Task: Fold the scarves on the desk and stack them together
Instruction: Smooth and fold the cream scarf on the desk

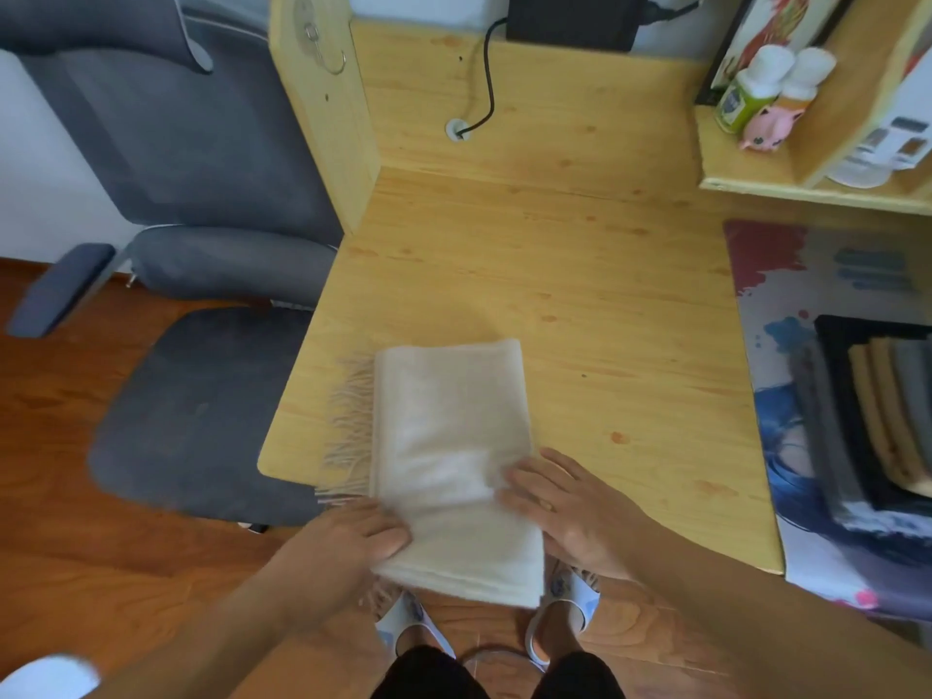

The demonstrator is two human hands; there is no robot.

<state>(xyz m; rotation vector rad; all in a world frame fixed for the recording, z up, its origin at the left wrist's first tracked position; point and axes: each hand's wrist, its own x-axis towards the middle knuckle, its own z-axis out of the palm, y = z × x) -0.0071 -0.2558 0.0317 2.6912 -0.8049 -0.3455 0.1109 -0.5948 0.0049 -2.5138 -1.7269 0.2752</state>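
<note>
Cream scarf [449, 446] lay lengthwise away from the person; left hand [348, 542] gripped its near corner, right hand [565, 502] pressed flat.

A cream scarf [451, 446], folded into a long rectangle, is laid flat at the counter's [580, 274] near-left edge, its near end overhanging. Beige fringe is seen along its left side. A striped folded scarf [877, 416] is placed far right.

Cream scarf [454, 446], tan fringe [350, 426]
</note>
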